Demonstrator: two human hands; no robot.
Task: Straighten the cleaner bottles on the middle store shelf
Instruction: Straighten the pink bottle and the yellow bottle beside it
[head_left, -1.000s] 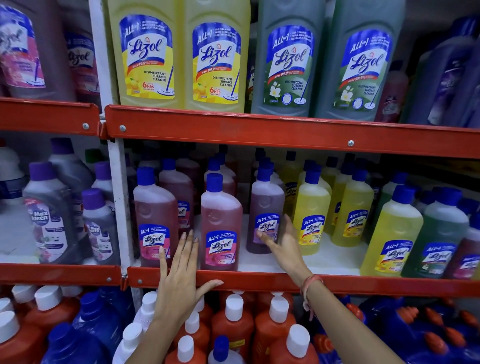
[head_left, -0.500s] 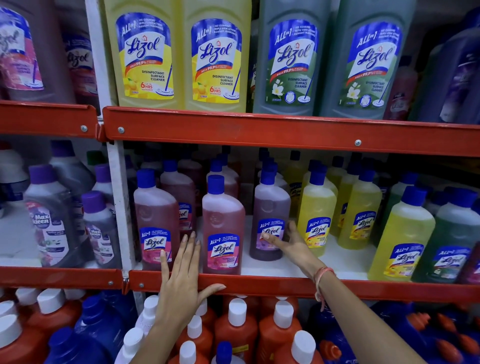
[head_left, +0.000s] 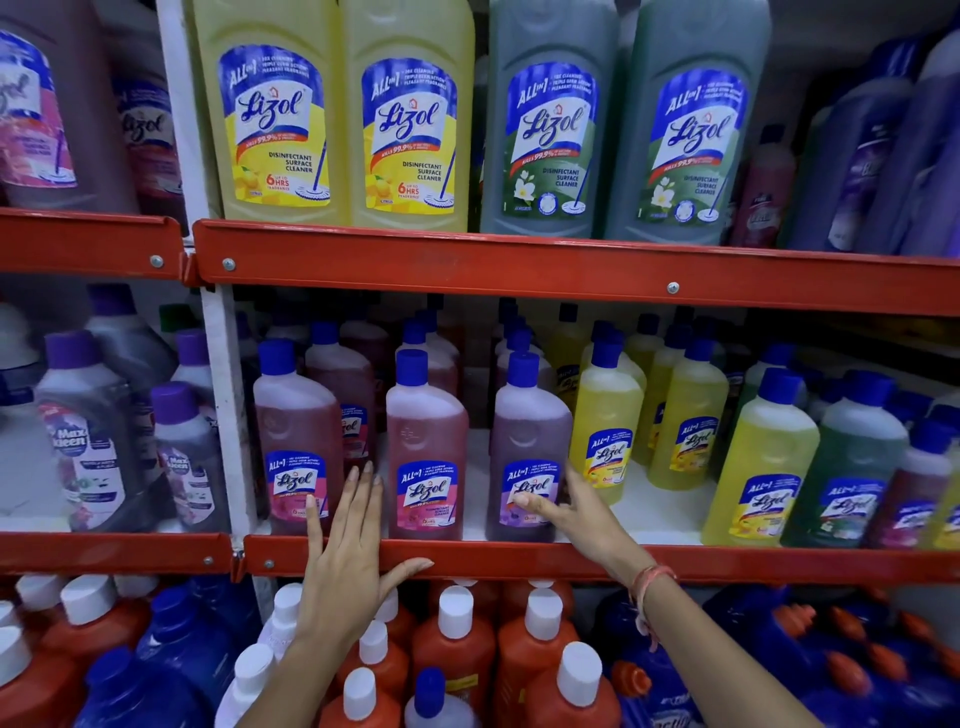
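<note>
The middle shelf (head_left: 519, 558) has a red front rail and holds rows of Lizol cleaner bottles with blue caps. My right hand (head_left: 576, 512) grips the lower part of a purple bottle (head_left: 530, 431) at the shelf's front, thumb across its label. To its left stand a pink bottle (head_left: 426, 441) and a darker pink bottle (head_left: 296, 431), both upright. My left hand (head_left: 353, 551) lies flat and open between those two, fingers pointing up, thumb along the rail. Yellow bottles (head_left: 605, 415) stand to the right of the purple one.
Large yellow and green Lizol bottles (head_left: 410, 119) fill the shelf above. Orange bottles with white caps (head_left: 457, 639) and blue jugs crowd the shelf below. A white upright post (head_left: 223, 405) separates a left bay of grey Max Kleen bottles (head_left: 88, 436). Green bottles (head_left: 852, 457) stand at the right.
My right hand has drawn the purple bottle forward to the shelf's front edge, level with the pink ones. My left hand has stayed in place on the rail.
</note>
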